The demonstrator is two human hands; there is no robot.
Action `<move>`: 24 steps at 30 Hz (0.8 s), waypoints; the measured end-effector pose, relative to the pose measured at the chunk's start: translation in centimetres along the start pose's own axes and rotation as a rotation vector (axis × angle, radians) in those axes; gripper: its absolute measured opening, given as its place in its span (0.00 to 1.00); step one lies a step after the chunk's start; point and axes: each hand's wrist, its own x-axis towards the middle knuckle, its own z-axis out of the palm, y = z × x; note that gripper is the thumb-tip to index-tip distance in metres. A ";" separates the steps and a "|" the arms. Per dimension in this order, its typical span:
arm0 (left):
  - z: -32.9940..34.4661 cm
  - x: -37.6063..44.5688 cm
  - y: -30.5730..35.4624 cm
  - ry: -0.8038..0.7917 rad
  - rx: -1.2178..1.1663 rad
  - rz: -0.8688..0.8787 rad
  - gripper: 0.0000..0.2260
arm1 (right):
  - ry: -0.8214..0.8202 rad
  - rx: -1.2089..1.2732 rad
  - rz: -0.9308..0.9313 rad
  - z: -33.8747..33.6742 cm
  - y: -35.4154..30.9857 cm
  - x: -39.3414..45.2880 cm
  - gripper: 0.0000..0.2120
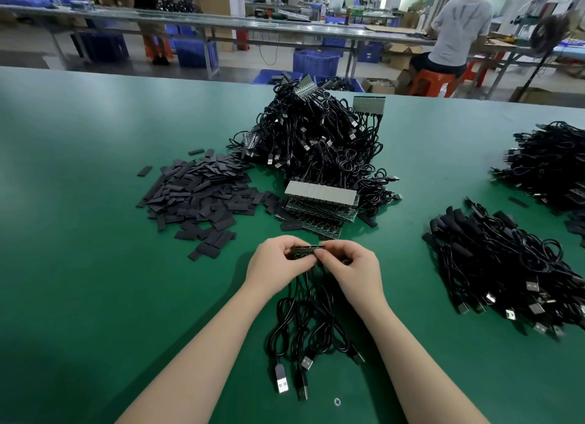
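The scene is lit brightly and evenly from overhead. A soft shadow is cast on the green table (95, 265) left of the left hand (275, 265). Pale glare is seen at upper left. Edges are bowed by the wide lens; the background is blurred.

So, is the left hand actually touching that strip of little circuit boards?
Touching. The head view shows the left hand gripping one end of the circuit board strip, the right hand pinching the other.
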 end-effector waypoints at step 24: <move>0.2 -0.2 0.0 0.049 0.170 -0.023 0.04 | 0.102 -0.227 -0.131 0.7 0.1 -0.7 0.09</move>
